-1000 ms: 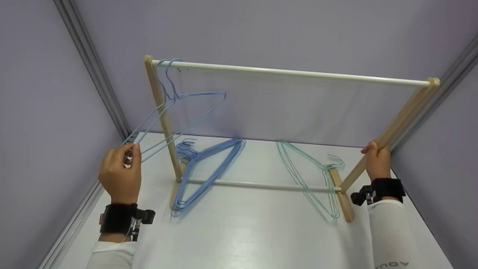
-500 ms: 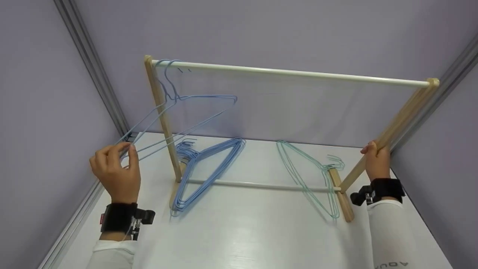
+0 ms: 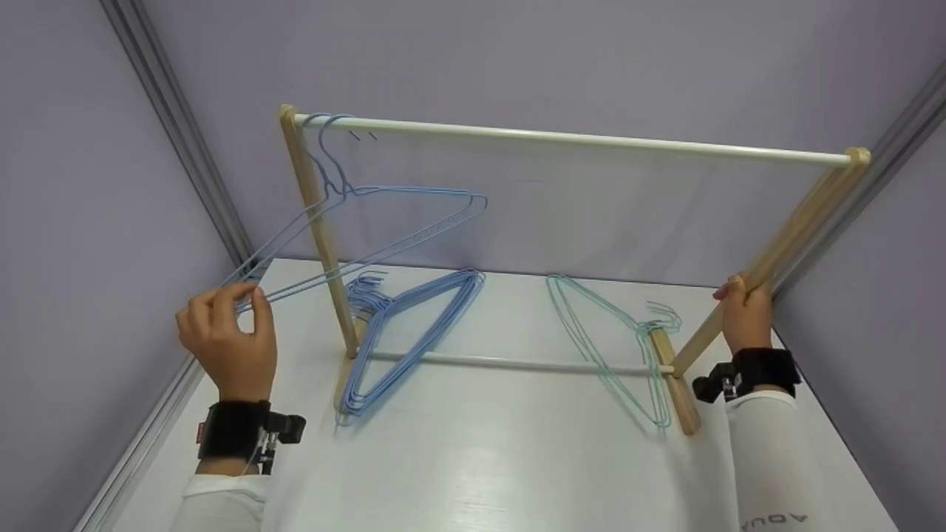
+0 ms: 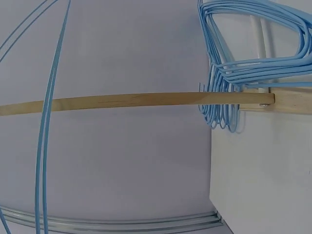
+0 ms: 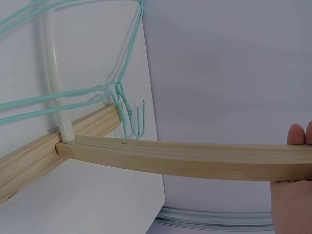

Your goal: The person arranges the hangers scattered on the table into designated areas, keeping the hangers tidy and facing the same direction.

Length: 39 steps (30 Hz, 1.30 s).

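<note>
In front of me the white surface (image 3: 473, 458) runs back to the purple walls, with a grey metal rail along its left edge. A wooden rack (image 3: 669, 369) stands directly on it, resting on two flat wooden feet: one on my left (image 3: 346, 380), one on my right (image 3: 676, 388), joined low down by a thin white rod (image 3: 510, 362) just above the top. A stack of blue wire hangers (image 3: 403, 332) lies flat on the surface, crossing under that rod by the left foot (hooks pointing toward the back wall). A smaller bunch of mint-green hangers (image 3: 613, 347) lies flat near the right foot, their hooks touching it.
</note>
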Available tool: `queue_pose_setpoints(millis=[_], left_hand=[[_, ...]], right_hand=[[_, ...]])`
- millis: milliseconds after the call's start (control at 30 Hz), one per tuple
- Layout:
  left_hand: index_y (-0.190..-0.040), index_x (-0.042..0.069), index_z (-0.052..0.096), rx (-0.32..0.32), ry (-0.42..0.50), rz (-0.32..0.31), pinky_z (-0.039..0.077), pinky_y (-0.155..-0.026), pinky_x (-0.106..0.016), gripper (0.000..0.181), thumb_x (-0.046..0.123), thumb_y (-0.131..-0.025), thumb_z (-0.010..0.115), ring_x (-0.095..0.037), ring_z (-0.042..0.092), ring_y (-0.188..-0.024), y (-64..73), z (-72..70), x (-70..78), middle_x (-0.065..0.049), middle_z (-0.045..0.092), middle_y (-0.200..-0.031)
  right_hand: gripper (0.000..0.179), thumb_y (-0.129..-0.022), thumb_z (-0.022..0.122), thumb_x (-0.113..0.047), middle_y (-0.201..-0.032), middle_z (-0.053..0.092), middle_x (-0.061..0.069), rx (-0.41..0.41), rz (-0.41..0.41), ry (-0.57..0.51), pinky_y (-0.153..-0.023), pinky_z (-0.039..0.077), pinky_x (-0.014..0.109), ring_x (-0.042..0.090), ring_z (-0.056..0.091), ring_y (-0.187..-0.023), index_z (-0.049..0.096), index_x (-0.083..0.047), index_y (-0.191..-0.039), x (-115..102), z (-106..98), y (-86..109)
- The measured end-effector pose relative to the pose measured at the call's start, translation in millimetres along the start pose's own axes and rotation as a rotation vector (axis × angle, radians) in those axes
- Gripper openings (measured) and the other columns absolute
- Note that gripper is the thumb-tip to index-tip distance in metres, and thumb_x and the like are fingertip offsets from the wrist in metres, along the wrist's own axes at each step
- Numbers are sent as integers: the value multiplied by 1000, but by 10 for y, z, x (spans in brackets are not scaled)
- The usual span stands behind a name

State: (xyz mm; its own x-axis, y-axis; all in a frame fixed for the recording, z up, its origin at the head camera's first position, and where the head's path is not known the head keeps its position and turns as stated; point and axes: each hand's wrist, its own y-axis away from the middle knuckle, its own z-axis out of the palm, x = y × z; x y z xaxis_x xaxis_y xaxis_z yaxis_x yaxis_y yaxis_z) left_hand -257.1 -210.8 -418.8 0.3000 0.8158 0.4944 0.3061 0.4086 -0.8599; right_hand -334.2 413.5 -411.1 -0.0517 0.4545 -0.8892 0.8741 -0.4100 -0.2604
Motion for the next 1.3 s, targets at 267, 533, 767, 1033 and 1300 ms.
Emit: queue_pose_setpoints(millis=[267, 533, 767, 1033, 1300], left_hand=[[-94, -1, 69, 9, -50, 78, 29, -78, -56, 15, 14, -95, 66, -46, 47, -87, 123, 67, 34, -23, 59, -93], [-93, -1, 69, -140, -20, 177, 35, -73, -56, 11, 9, -91, 67, -43, 50, -84, 442, 209, -20, -21, 59, -89], [-92, 1, 70, -320, -27, 200, 38, -68, -54, 9, 6, -85, 74, -39, 54, -83, 694, 379, -90, -18, 62, -90], [-91, 3, 70, -489, -30, 136, 44, -67, -55, 10, 6, -84, 76, -39, 59, -85, 819, 591, -131, -16, 62, -91], [-92, 2, 70, -716, -47, -1, 49, -68, -55, 7, 5, -86, 74, -39, 64, -85, 960, 760, -237, -16, 63, -92]], right_hand=[[24, -111, 33, -29, -89, 53, -4, 9, -7, 3, -91, 32, 26, 9, 45, -92, 48, -12, -103, -1, 11, -10], [27, -111, 31, -32, -94, 52, -1, 6, 2, 13, -92, 31, 29, 9, 44, -93, 47, -11, -103, -16, 29, 13], [24, -111, 31, -30, -93, 52, -2, 8, 4, 23, -91, 31, 28, 8, 44, -93, 46, -13, -104, -24, 31, 11], [25, -110, 32, -31, -93, 52, -2, 14, 11, 15, -91, 31, 27, 8, 44, -93, 47, -13, -102, -26, 18, 8], [26, -111, 32, -31, -91, 53, -3, 18, 20, 18, -92, 32, 28, 8, 45, -93, 48, -12, -102, -26, 22, 14]])
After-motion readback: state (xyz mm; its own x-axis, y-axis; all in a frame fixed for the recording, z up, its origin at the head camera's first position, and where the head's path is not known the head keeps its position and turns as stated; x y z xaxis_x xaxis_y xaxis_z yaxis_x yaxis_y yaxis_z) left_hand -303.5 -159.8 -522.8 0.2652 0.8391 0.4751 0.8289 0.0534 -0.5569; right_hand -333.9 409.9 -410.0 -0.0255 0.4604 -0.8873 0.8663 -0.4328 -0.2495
